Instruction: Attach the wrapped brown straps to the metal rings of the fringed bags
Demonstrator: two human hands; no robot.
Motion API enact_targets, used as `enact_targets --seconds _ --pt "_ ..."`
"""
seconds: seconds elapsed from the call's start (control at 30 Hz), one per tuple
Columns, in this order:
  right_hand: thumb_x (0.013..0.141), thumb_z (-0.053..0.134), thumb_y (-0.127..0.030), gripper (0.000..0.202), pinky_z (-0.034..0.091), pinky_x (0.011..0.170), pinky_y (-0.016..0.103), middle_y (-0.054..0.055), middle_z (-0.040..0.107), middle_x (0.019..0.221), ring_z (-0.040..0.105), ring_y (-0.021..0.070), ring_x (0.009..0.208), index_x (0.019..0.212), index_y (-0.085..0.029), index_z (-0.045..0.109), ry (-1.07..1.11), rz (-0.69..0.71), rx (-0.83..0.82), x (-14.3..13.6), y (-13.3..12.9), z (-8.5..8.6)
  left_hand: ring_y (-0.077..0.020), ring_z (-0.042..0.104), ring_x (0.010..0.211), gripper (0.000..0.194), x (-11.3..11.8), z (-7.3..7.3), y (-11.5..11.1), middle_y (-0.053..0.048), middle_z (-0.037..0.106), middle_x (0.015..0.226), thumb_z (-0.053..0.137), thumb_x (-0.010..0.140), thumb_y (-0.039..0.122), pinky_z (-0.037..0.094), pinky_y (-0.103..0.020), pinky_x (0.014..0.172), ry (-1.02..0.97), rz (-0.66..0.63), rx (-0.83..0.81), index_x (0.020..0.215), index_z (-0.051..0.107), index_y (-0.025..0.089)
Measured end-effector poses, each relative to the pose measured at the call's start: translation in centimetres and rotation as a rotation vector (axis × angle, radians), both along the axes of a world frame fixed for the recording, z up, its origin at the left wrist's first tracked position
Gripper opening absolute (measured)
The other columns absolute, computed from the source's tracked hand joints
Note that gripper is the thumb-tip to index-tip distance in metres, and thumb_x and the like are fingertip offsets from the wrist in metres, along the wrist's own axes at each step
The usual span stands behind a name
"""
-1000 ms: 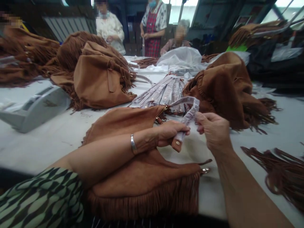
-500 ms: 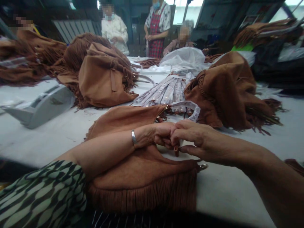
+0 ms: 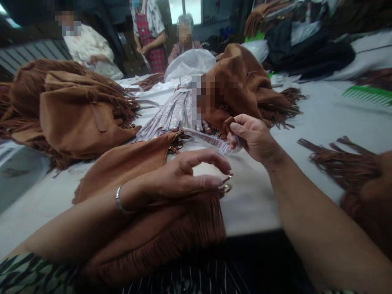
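A brown fringed bag (image 3: 122, 167) lies on the white table in front of me, its fringe hanging at the near edge. My left hand (image 3: 196, 173), with a silver bracelet at the wrist, reaches over the bag and pinches a small gold metal clasp (image 3: 227, 179) at the bag's right corner between thumb and forefinger. Farther up and to the right, my right hand (image 3: 249, 132) holds the brown end (image 3: 228, 122) of a strap. The plastic-wrapped strap (image 3: 211, 141) runs from there to the bag's far metal ring.
Brown fringed bags are piled at the left (image 3: 76, 114) and behind my right hand (image 3: 241, 81). Wrapped straps (image 3: 171, 114) lie between them. A green comb-like object (image 3: 367, 94) and loose fringe (image 3: 339, 163) are at the right. Several people (image 3: 153, 36) are across the table.
My hands have come apart. The right hand has lifted away with the strap end, and the left has moved to the clasp at the bag's corner. The view has turned right.
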State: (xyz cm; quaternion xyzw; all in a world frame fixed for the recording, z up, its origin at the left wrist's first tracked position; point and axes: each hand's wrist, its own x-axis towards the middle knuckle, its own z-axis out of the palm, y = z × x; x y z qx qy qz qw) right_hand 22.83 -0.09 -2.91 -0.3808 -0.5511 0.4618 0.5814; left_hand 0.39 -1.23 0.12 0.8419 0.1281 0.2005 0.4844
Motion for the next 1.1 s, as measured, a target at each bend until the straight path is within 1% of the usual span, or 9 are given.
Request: enact_targets --seconds 0.13,0.23,0.3,0.37,0.47,0.57,0.67,0.93,1.1 --pt "0.070 0.076 -0.041 0.035 0.038 0.037 0.019 -0.003 0.058 0.051 0.048 0.0082 0.039 0.079 -0.014 0.056 -0.052 0.019 -0.081 -0.3 -0.1 -0.3 -0.0267 0.044 0.124 0.069 1.3 -0.3 -0.8 -0.013 0.047 0.136 0.066 0.078 0.039 0.033 -0.037 0.104 0.387 -0.250 0.136 0.137 0.039 0.016" --pt "0.073 0.073 -0.041 0.033 0.039 0.039 0.018 -0.001 0.058 0.050 0.049 0.0080 0.040 0.069 -0.014 0.056 -0.172 0.092 -0.130 -0.9 -0.5 -0.3 -0.0273 0.051 0.114 0.082 2.2 -1.7 0.4 -0.012 0.055 0.123 0.069 0.073 0.038 0.038 -0.037 0.097 0.504 -0.274 0.099 0.142 0.032 0.014" --pt "0.075 0.072 -0.042 0.033 0.039 0.039 0.019 0.000 0.058 0.048 0.048 0.0078 0.039 0.068 -0.013 0.056 -0.228 0.110 -0.129 -1.2 -0.7 -0.2 -0.0232 0.057 0.096 0.073 2.3 -2.4 1.7 -0.007 0.062 0.102 0.071 0.070 0.035 0.043 -0.031 0.085 0.520 -0.235 0.004 0.134 0.044 0.012" --pt "0.076 0.071 -0.042 0.033 0.039 0.040 0.019 0.000 0.058 0.048 0.048 0.0077 0.039 0.068 -0.014 0.056 -0.257 0.109 -0.118 -1.3 -0.8 -0.2 -0.0190 0.058 0.081 0.048 1.8 -2.7 2.9 -0.004 0.064 0.085 0.070 0.068 0.032 0.044 -0.027 0.076 0.517 -0.238 -0.183 0.111 0.062 0.011" --pt "0.076 0.070 -0.045 0.036 0.037 0.040 0.018 0.000 0.058 0.049 0.048 0.0076 0.040 0.066 -0.015 0.054 -0.288 0.082 -0.107 -1.2 -0.7 -0.3 -0.0155 0.058 0.074 0.020 0.4 -2.7 3.9 -0.003 0.064 0.077 0.068 0.065 0.024 0.044 -0.025 0.073 0.425 -0.206 -0.534 0.081 0.068 0.011" --pt "0.076 0.068 -0.049 0.038 0.038 0.042 0.019 -0.001 0.058 0.051 0.048 0.0082 0.042 0.068 -0.016 0.053 -0.313 0.085 -0.124 -1.2 -0.6 -0.1 -0.0165 0.060 0.079 0.024 -1.1 -2.4 3.9 -0.006 0.066 0.083 0.068 0.063 0.020 0.046 -0.028 0.078 0.194 -0.100 -0.830 0.085 0.068 0.011" --pt "0.077 0.067 -0.051 0.038 0.037 0.043 0.020 0.000 0.058 0.052 0.049 0.0089 0.044 0.071 -0.015 0.055 -0.333 0.111 -0.156 -1.5 -0.7 0.2 -0.0226 0.063 0.087 0.029 -2.2 -2.4 3.6 -0.011 0.067 0.090 0.069 0.067 0.023 0.048 -0.036 0.083 0.020 -0.142 -1.025 0.091 0.065 0.009" --pt "0.079 0.065 -0.050 0.036 0.038 0.046 0.021 -0.001 0.054 0.054 0.048 0.0093 0.048 0.077 -0.014 0.061 -0.325 0.226 -0.252 -2.3 -1.2 0.6 -0.0200 0.064 0.078 0.013 -2.9 -3.4 3.0 -0.004 0.062 0.081 0.064 0.068 0.013 0.051 -0.045 0.082 -0.213 -0.165 -1.340 0.080 0.057 0.013" --pt "0.081 0.064 -0.048 0.033 0.039 0.047 0.022 -0.001 0.054 0.055 0.048 0.0100 0.049 0.079 -0.016 0.061 -0.322 0.263 -0.291 -2.9 -1.2 0.5 -0.0232 0.067 0.071 0.013 -2.7 -4.1 3.4 -0.004 0.061 0.078 0.062 0.072 0.013 0.053 -0.041 0.069 -0.176 -0.265 -1.297 0.083 0.055 0.014"
